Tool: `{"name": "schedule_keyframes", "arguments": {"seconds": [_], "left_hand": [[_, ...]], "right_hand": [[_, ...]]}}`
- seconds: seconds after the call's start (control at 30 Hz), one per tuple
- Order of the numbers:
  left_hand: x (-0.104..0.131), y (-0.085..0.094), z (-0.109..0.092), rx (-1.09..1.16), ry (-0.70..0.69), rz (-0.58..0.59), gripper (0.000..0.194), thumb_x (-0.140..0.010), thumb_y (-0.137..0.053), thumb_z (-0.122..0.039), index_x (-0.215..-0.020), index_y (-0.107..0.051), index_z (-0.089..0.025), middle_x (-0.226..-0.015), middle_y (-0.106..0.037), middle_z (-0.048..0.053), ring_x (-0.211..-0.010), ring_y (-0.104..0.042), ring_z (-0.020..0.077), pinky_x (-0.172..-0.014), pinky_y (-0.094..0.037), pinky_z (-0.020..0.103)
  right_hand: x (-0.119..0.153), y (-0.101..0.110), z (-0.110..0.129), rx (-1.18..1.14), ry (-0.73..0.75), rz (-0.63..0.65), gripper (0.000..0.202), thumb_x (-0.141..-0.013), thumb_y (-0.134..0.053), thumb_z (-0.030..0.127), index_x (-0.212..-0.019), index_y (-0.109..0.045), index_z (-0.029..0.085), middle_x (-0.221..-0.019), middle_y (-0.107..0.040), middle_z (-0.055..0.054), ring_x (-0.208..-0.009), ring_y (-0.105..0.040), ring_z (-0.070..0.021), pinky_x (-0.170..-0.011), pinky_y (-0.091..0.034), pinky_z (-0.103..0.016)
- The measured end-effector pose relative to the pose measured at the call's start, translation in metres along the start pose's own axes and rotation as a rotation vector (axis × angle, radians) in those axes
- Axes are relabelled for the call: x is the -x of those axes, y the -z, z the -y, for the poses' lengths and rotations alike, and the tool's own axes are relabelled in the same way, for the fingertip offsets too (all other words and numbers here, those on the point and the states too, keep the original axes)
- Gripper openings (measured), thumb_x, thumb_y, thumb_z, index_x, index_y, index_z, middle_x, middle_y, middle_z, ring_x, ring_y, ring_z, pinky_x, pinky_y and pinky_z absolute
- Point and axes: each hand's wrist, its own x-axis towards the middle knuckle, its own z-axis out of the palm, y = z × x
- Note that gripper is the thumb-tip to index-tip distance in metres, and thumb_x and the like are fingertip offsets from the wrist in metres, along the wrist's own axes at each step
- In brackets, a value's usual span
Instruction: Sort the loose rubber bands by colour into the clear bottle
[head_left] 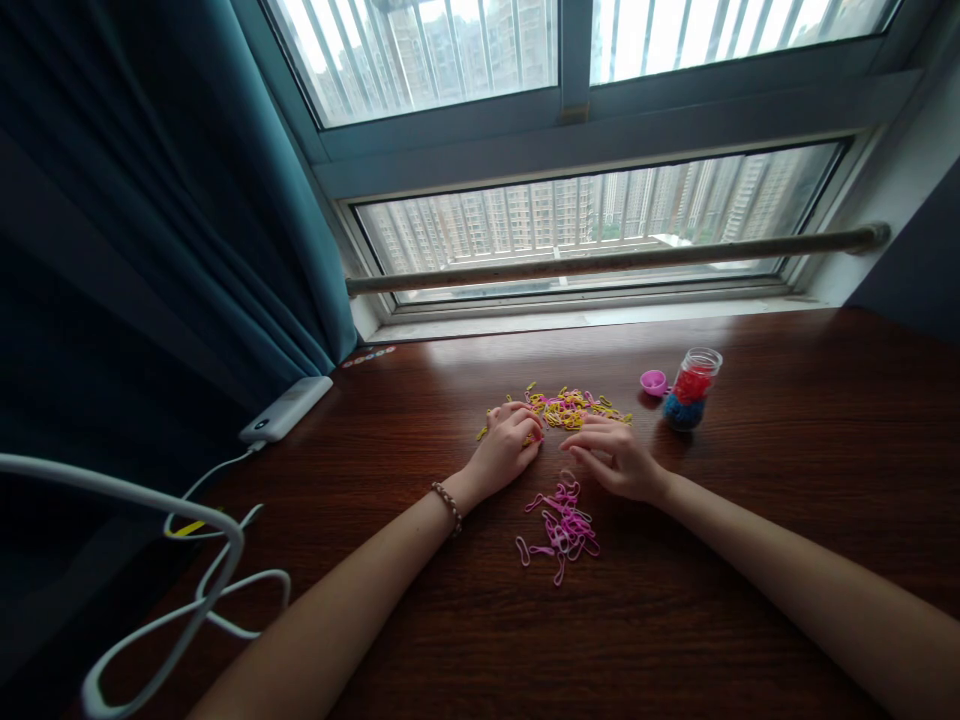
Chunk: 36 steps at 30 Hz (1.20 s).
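Observation:
A mixed pile of small yellow and pink plastic looped pins [574, 408] lies on the dark brown table. At its left end rests my left hand [514, 440], fingers curled down over some pins; what its fingertips hold, if anything, is hidden. My right hand [611, 455] hovers at the pile's near right edge. Its fingers stretch leftward, with the thumb slightly below, and no pin shows between them. Nearer to me, between my forearms, lies a separate heap of pink looped pins [566, 525].
A clear jar [684, 395] with red pieces above blue ones stands to the right, beside a small pink cup-shaped lid [654, 382]. On the left lie a white power bank [286, 410] and a looping white cable [217, 525]. A curtain [285, 200] hangs there; a window is behind.

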Motion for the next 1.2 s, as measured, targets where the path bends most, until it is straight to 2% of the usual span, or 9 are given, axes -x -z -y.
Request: {"name": "schedule_keyframes", "arguments": {"seconds": [0.07, 0.2, 0.4, 0.6, 0.7, 0.83, 1.0, 1.1, 1.2], "left_hand": [[0.000, -0.001, 0.000, 0.015, 0.004, -0.011, 0.005, -0.079, -0.052, -0.016, -0.081, -0.056, -0.019, -0.094, -0.061, 0.002, -0.107, -0.044, 0.0209, -0.093, -0.029, 0.040], [0.000, -0.002, 0.002, 0.064, 0.035, -0.075, 0.005, -0.078, -0.054, -0.015, -0.079, -0.057, -0.019, -0.088, -0.063, 0.002, -0.102, -0.048, 0.0203, -0.092, -0.030, 0.040], [0.000, 0.003, -0.003, 0.190, -0.023, -0.275, 0.005, -0.080, -0.055, -0.021, -0.081, -0.060, -0.019, -0.084, -0.064, 0.003, -0.090, -0.053, 0.0175, -0.087, -0.037, 0.036], [0.005, 0.002, -0.025, 0.230, -0.389, -0.036, 0.009, -0.081, -0.056, -0.026, -0.081, -0.065, -0.023, -0.079, -0.066, 0.000, -0.087, -0.054, 0.0156, -0.086, -0.036, 0.034], [0.006, 0.004, -0.030, 0.208, -0.445, 0.030, 0.009, -0.080, -0.057, -0.029, -0.081, -0.065, -0.025, -0.080, -0.066, -0.001, -0.088, -0.053, 0.0154, -0.087, -0.035, 0.034], [0.003, 0.008, -0.019, 0.181, -0.298, -0.065, 0.010, -0.081, -0.056, -0.027, -0.086, -0.064, -0.023, -0.087, -0.065, 0.001, -0.093, -0.053, 0.0161, -0.089, -0.037, 0.034], [-0.001, 0.008, 0.023, 0.099, 0.165, -0.387, 0.010, -0.081, -0.052, -0.019, -0.087, -0.060, -0.018, -0.086, -0.063, 0.005, -0.087, -0.054, 0.0179, -0.082, -0.043, 0.035], [-0.002, 0.005, 0.041, 0.096, 0.326, -0.391, 0.013, -0.078, -0.051, -0.014, -0.086, -0.059, -0.018, -0.085, -0.063, 0.004, -0.085, -0.055, 0.0184, -0.079, -0.044, 0.035], [-0.002, 0.003, 0.042, 0.106, 0.268, -0.282, 0.019, -0.077, -0.049, -0.011, -0.087, -0.061, -0.020, -0.088, -0.064, 0.003, -0.089, -0.055, 0.0182, -0.083, -0.042, 0.035]], "right_hand": [[0.001, -0.001, -0.001, 0.056, -0.040, -0.036, 0.019, -0.084, -0.046, 0.020, -0.084, -0.065, 0.019, -0.073, -0.064, -0.004, -0.071, -0.054, -0.0170, -0.072, -0.043, -0.031], [0.002, -0.002, -0.024, 0.261, -0.308, -0.238, 0.021, -0.082, -0.049, 0.021, -0.094, -0.065, 0.019, -0.084, -0.066, -0.006, -0.079, -0.052, -0.0214, -0.073, -0.043, -0.035], [0.004, -0.005, -0.045, 0.278, -0.510, -0.154, 0.031, -0.076, -0.055, 0.021, -0.107, -0.062, 0.021, -0.080, -0.064, -0.007, -0.075, -0.053, -0.0208, -0.071, -0.046, -0.033], [0.004, -0.003, -0.043, 0.279, -0.437, -0.117, 0.023, -0.075, -0.055, 0.016, -0.096, -0.064, 0.022, -0.081, -0.067, -0.003, -0.081, -0.051, -0.0211, -0.074, -0.043, -0.033], [0.004, -0.002, -0.044, 0.310, -0.431, -0.101, 0.017, -0.076, -0.054, 0.015, -0.088, -0.066, 0.021, -0.081, -0.066, -0.003, -0.080, -0.050, -0.0210, -0.073, -0.042, -0.032], [0.005, -0.003, -0.046, 0.320, -0.430, -0.114, 0.014, -0.078, -0.053, 0.018, -0.083, -0.066, 0.020, -0.082, -0.065, -0.004, -0.081, -0.051, -0.0209, -0.074, -0.041, -0.032], [0.005, -0.004, -0.049, 0.287, -0.426, -0.170, 0.013, -0.079, -0.052, 0.022, -0.081, -0.065, 0.020, -0.082, -0.064, -0.005, -0.081, -0.052, -0.0215, -0.073, -0.041, -0.034], [0.005, -0.003, -0.049, 0.266, -0.425, -0.196, 0.012, -0.078, -0.050, 0.020, -0.078, -0.063, 0.019, -0.080, -0.063, -0.005, -0.081, -0.053, -0.0214, -0.073, -0.041, -0.034], [0.004, -0.003, -0.047, 0.259, -0.428, -0.213, 0.011, -0.078, -0.050, 0.020, -0.075, -0.060, 0.019, -0.078, -0.062, -0.005, -0.079, -0.053, -0.0210, -0.073, -0.041, -0.034]]}}
